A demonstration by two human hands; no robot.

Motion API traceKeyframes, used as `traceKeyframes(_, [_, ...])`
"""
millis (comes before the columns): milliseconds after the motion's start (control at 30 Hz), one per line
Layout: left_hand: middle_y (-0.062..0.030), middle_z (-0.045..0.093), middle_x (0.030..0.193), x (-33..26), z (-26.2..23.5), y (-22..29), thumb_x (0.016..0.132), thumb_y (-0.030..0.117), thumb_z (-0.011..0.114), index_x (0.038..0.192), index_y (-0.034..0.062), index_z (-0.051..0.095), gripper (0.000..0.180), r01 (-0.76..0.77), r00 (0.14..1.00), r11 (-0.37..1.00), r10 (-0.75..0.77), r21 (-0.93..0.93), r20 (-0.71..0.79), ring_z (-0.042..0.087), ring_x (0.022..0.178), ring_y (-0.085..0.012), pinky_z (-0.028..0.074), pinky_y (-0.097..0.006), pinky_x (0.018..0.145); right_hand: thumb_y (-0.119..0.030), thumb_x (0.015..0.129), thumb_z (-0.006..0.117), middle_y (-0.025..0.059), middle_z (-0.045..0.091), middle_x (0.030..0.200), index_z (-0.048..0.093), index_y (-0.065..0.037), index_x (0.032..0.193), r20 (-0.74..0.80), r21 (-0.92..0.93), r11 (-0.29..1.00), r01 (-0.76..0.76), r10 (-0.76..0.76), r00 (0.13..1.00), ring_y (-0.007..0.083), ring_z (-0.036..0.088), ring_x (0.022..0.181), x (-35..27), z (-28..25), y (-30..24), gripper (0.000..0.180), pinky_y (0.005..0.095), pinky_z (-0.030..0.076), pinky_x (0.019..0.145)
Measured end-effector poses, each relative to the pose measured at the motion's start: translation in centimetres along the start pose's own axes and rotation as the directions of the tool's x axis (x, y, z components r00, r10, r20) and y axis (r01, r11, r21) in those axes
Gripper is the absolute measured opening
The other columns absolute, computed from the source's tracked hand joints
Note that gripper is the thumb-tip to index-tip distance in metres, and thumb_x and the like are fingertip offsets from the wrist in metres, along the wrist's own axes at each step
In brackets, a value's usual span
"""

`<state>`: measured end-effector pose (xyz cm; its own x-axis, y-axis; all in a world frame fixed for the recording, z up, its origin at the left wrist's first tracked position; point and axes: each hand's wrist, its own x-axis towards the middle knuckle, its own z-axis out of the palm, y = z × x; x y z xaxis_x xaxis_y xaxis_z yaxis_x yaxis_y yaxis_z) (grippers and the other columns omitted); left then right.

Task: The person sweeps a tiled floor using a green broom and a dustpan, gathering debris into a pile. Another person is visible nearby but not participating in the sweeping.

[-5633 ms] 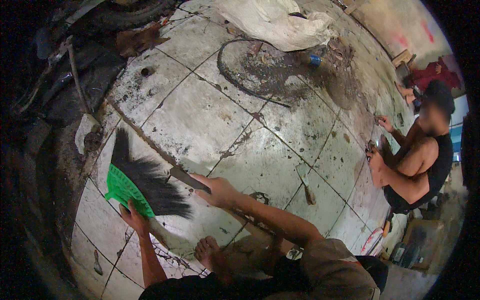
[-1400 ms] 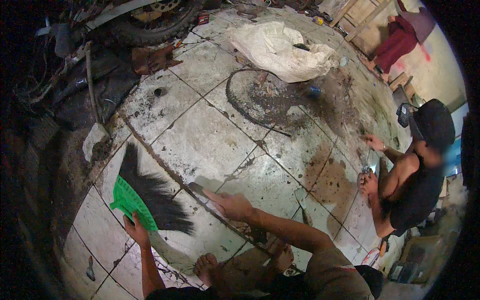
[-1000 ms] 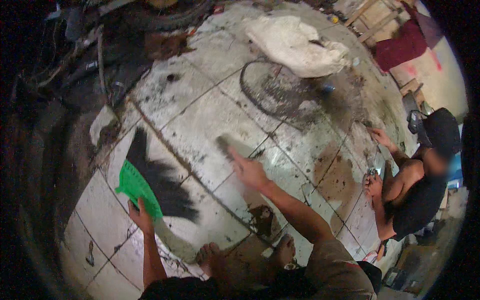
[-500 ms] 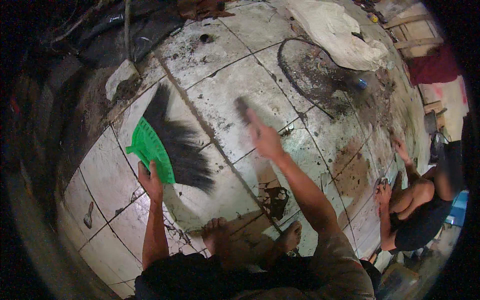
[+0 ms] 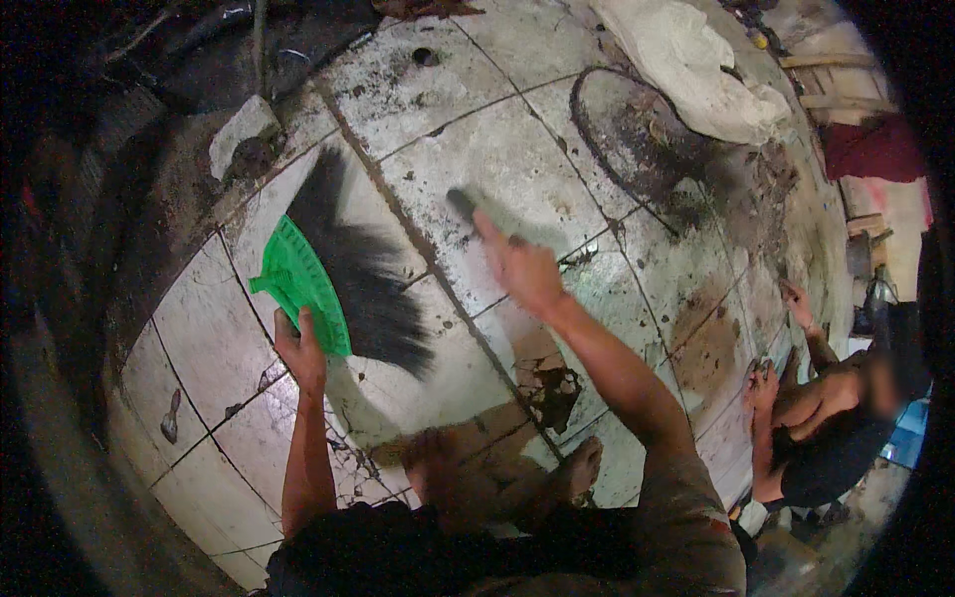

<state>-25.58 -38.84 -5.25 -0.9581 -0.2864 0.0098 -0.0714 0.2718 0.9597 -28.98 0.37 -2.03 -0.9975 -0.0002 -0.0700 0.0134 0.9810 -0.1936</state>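
Note:
My left hand (image 5: 301,350) grips the base of a green plastic broom head (image 5: 300,284), its fingers closed round the socket end. Long black bristles (image 5: 363,279) fan out from it to the right, over the tiles. Farther right, my right hand (image 5: 527,274) is closed with its index finger stretched forward along a short, dark, round-ended tool (image 5: 461,204). The tool's tip is close to the dirty white tile floor (image 5: 487,149); whether it touches cannot be told. Most of the tool is hidden in the hand, and blur hides its kind.
A dark wire-like loop (image 5: 595,169) lies around black dirt at the far right, beside a white sack (image 5: 686,70). A pale stone block (image 5: 244,134) stands at the far left. Another person (image 5: 821,418) sits at the right. A small spoon-like thing (image 5: 171,418) lies at the left.
My right hand has moved slightly left with the dark tool. My left hand keeps its grip on the broom head. The view has shifted a little.

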Motion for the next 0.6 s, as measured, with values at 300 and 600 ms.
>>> traceKeyframes(300, [-0.0073, 0.065, 0.099, 0.1, 0.3, 0.8, 0.101, 0.009, 0.057, 0.11, -0.0016, 0.058, 0.015, 0.015, 1.0, 0.998, -0.014, 0.056, -0.01, 0.058, 0.088, -0.0141, 0.049, -0.031, 0.079, -0.014, 0.092, 0.055, 0.0156, 0.067, 0.067, 0.041, -0.015, 0.153, -0.214, 0.014, 0.998, 0.06, -0.055, 0.975, 0.0354, 0.068, 0.059, 2.2, 1.3, 1.0, 0.063, 0.0497, 0.056, 0.056])
traceKeyframes(600, [-0.007, 0.063, 0.097, 0.2, 0.3, -0.3, 0.101, 0.01, 0.057, 0.11, -0.002, 0.057, 0.014, 0.027, 0.999, 1.0, -0.027, 0.016, -0.017, 0.056, 0.085, -0.0134, 0.048, -0.031, 0.077, -0.026, 0.097, 0.056, 0.0233, 0.069, 0.075, 0.038, -0.026, 0.156, -0.292, 0.117, 0.985, -0.124, 0.153, 0.944, 0.0415, 0.067, 0.061, 7.9, -0.8, 5.7, 0.061, 0.0556, 0.055, 0.061])
